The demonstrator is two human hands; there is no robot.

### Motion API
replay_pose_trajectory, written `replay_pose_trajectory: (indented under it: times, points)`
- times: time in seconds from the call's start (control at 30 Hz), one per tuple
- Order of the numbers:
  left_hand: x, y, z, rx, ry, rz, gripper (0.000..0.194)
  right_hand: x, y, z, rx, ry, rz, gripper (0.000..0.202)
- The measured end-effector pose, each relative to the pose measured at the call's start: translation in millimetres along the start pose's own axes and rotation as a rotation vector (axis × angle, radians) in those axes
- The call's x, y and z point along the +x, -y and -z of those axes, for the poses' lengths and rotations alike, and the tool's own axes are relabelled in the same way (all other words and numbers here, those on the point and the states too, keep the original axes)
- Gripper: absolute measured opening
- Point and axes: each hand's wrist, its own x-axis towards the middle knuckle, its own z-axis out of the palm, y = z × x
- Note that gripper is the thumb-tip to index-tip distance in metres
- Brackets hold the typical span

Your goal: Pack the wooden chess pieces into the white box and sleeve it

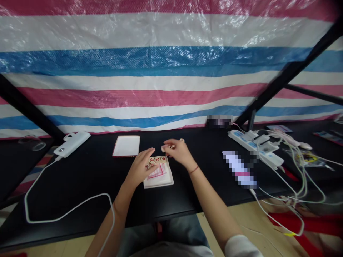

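A small white box tray (160, 181) lies on the black table (85, 178) in front of me, with several round wooden game pieces (157, 160) marked in red lined up at its far end. My left hand (139, 168) rests on the tray's left side, fingers touching the pieces. My right hand (177, 151) hovers just above and to the right of the pieces, with its fingertips pinched together on something small; I cannot tell what it is. The box's white lid (126, 146) lies flat behind the tray.
A white power bank (71, 142) with a long white cable (61, 214) sits at the left. A power strip (254, 146) with plugs and tangled cables fills the right side. A striped plastic sheet (160, 64) hangs behind the table, crossed by black frame bars (281, 78).
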Motion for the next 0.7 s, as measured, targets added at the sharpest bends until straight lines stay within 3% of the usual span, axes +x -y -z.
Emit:
replay_pose_trajectory:
  times: [0.1, 0.2, 0.47, 0.57, 0.7]
  points:
    - [-1, -1, -2.8, -0.048, -0.046, -0.014, 0.044, -26, 3, -25, 0.197, 0.118, 0.072, 0.027]
    - [-4, 1, -4.9, -0.068, -0.072, -0.021, 0.03, -34, 0, -40, 0.282, 0.156, 0.096, 0.025]
    - [-5, 0, -6.2, -0.072, -0.05, 0.004, 0.026, -35, -9, -47, 0.435, 0.129, 0.068, 0.03]
    - [-5, -1, -5.6, -0.06, -0.06, 0.051, 0.027, -35, -16, -45, 0.55, 0.074, 0.058, 0.032]
    - [-3, -1, -0.7, -0.066, -0.171, 0.113, 0.021, -28, -26, -36, 0.668, -0.157, 0.033, 0.034]
